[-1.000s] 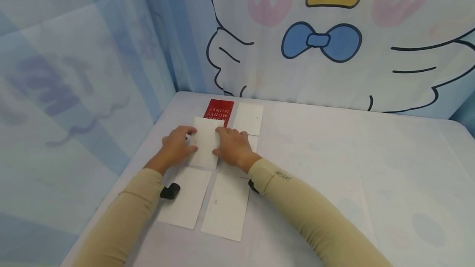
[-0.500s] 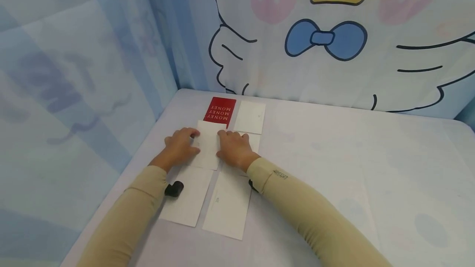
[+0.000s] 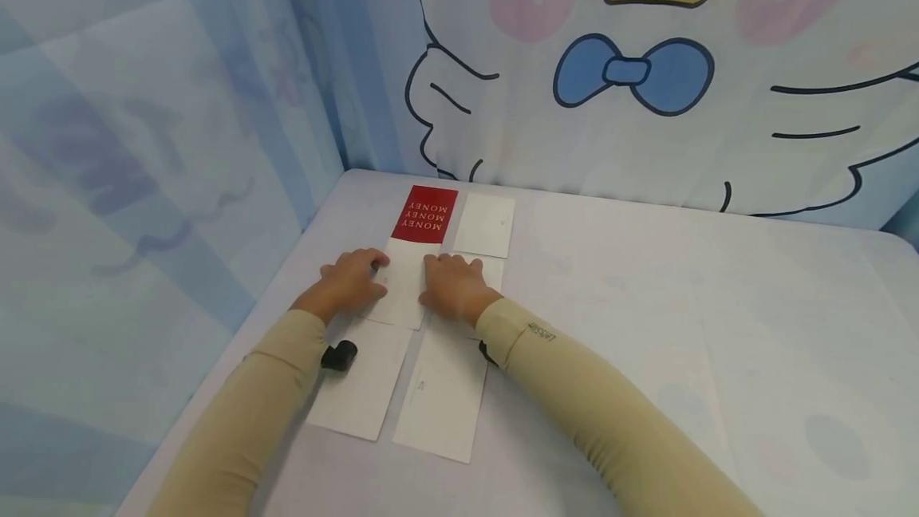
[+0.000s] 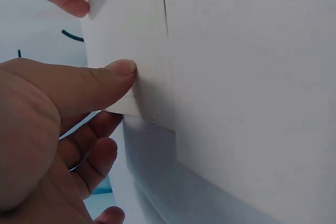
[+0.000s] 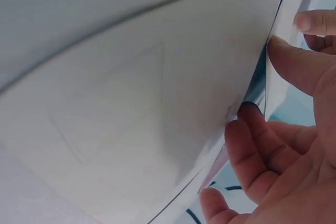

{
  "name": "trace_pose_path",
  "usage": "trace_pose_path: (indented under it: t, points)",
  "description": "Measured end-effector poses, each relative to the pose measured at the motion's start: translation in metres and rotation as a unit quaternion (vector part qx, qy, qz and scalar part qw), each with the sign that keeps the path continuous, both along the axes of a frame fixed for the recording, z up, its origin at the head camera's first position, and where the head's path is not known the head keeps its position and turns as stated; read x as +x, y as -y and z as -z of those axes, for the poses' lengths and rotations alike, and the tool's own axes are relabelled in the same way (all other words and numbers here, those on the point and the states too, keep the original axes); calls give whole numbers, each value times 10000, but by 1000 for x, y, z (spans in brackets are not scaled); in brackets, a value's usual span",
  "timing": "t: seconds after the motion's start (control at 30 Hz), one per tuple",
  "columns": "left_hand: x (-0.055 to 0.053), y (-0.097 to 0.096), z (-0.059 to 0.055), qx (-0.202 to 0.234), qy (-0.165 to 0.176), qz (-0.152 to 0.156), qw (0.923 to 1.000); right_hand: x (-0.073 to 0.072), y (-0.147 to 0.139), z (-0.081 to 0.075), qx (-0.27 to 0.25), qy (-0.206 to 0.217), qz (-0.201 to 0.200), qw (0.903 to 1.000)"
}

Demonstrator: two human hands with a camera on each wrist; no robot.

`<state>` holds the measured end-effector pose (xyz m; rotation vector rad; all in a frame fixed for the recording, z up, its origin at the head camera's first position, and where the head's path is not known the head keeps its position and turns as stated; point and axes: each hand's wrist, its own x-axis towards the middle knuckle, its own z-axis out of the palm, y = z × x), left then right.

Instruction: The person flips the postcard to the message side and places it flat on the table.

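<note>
In the head view both hands are at a white paper card just below a red card printed with MONEY. My left hand holds its left edge; the left wrist view has the thumb on its face and the fingers behind the edge. At the right edge, my right hand keeps thumb and fingers curled round the side. In the right wrist view that thumb meets the card's edge. The right hand partly covers another white card lying beside it.
Below lie two white cards, one on the left and one on the right. A further white card sits right of the red one. The white-covered table meets a printed curtain at the back.
The white card between my hands has slid toward me from over the red card, whose full printing now shows. Both hands stay at its sides.
</note>
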<state>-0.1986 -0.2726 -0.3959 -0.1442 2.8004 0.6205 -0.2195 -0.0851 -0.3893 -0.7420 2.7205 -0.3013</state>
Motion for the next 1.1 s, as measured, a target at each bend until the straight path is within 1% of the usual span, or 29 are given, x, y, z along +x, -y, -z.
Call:
trace_pose_path:
  t: [0.13,0.27,0.37,0.47,0.57,0.7,0.83,0.93,1.0,1.1]
  points:
    - [-1,0,-4,-92,218,-36,9997,-1,0,-1,183,-31,-51,9998]
    - [-2,-2,-5,-289,221,213,9991,-1,-1,-4,339,-281,-162,9989]
    - [-2,-3,-7,-313,220,333,9987,-1,-2,-6,364,-377,-298,9982]
    - [-1,-4,-8,-259,308,264,9988,-1,-2,-6,368,-312,-357,9982]
    - [-1,-4,-9,-287,365,243,9986,-1,-1,-5,377,-262,-320,9984]
    - [-4,-5,-9,-320,389,348,9981,-3,-2,-3,348,-230,-288,9987]
    - [-9,-5,-9,-295,424,421,9978,-7,-6,-1,140,-117,-204,9996]
    - [-15,-4,-14,-114,293,308,9990,-14,-10,-5,-85,-171,-18,9998]
    - [-22,-4,-18,72,33,187,9998,-22,-14,-11,-184,-357,129,9991]
    - [-36,-4,-25,239,-396,-16,9989,-35,-19,-21,-85,-695,226,9973]
